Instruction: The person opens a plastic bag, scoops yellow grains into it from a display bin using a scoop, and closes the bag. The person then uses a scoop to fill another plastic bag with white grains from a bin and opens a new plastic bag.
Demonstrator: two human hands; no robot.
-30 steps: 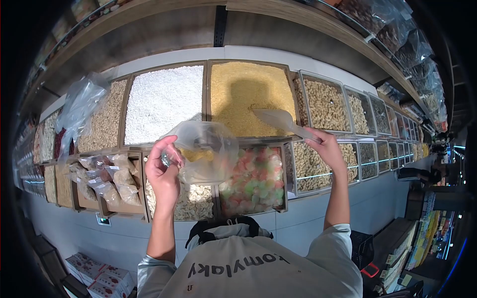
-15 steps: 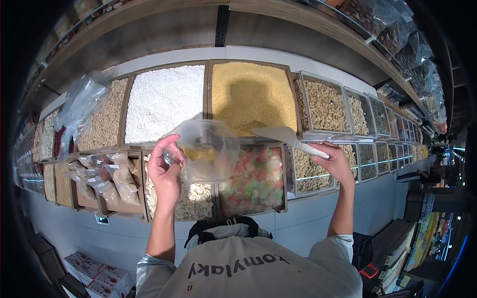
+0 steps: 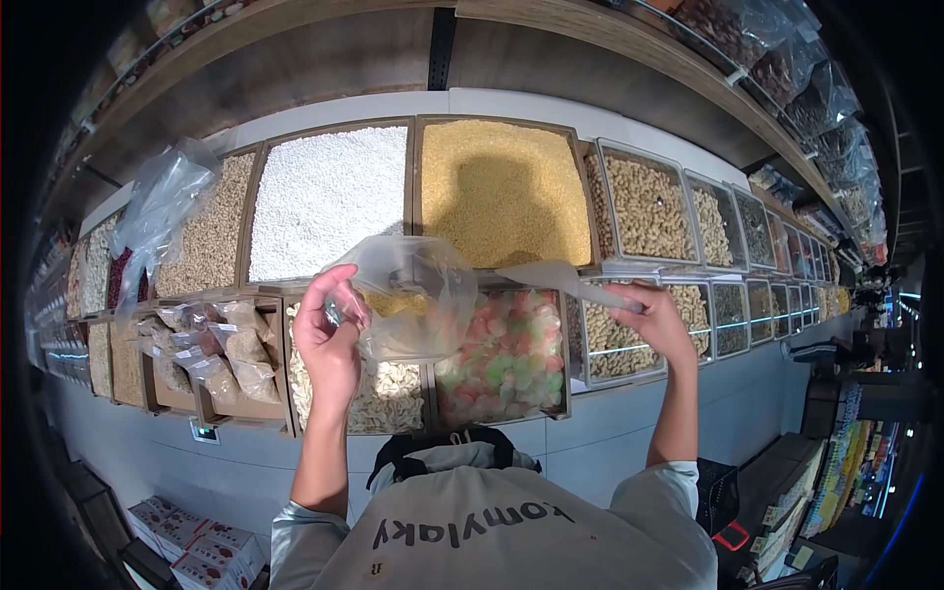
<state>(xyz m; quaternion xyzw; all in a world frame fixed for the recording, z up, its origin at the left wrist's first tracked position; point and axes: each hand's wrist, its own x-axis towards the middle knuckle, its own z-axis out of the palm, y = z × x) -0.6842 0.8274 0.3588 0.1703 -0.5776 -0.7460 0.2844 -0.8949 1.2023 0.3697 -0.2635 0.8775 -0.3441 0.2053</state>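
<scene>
My left hand (image 3: 329, 324) is closed around the edge of a clear plastic bag (image 3: 438, 320), which hangs with its mouth spread. Some yellow grain (image 3: 398, 300) shows inside the bag. In my right hand (image 3: 651, 317) is the handle of a pale scoop (image 3: 541, 274). Its blade points left, with the tip close to the bag's right side. Behind them lies a bin of yellow grain (image 3: 511, 157) with a shadow over its middle, beside a bin of white grain (image 3: 329, 197). Under the scoop and bag is a bin of red and green pieces (image 3: 506, 359).
Pale dried slices (image 3: 383, 398) fill the bin below my left hand. Filled bags (image 3: 221, 359) sit further left, and loose plastic bags (image 3: 162, 216) hang near them. Lidded clear bins of peanuts (image 3: 647, 208) run off to the right. A wooden shelf (image 3: 590, 44) overhangs the back.
The scoop has dropped slightly and moved closer to the bag, its blade now lower over the front edge of the yellow grain bin. My left hand and the bag stay nearly in place.
</scene>
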